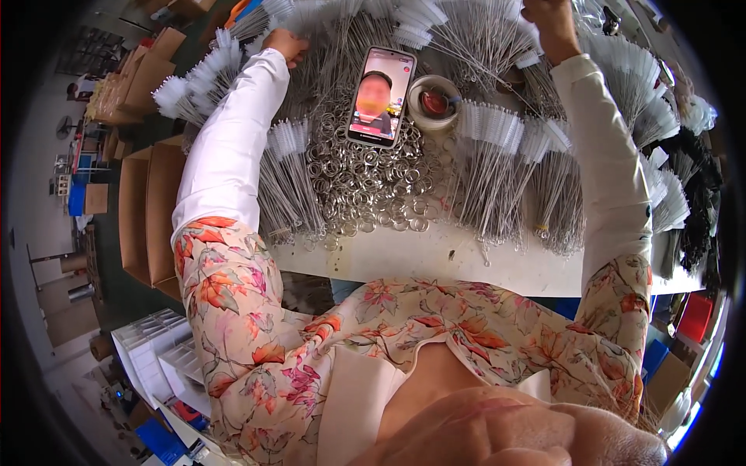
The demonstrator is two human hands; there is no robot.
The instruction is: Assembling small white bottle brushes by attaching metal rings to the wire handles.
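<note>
My left hand (286, 46) reaches to the far left of the table, its fingers curled together beside bundles of wire-handled tube brushes (206, 81) with pale bristles. Whatever it may be holding does not show. At the top edge, my right hand (550, 29) is partly cut off, among more brushes (478, 39); its fingers are mostly hidden. Between my arms lies a heap of metal rings (373, 182). A phone (381, 97) with a lit screen rests on the heap's far part. Right of the phone stands a round tub (434, 103) with something red inside.
Brush bundles lie near the front, left (287, 175) and right (489, 167) of the rings. The white table (404, 256) has its near edge close to my body. Cardboard boxes (148, 217) stand at the left, and black material (703, 202) hangs at the right.
</note>
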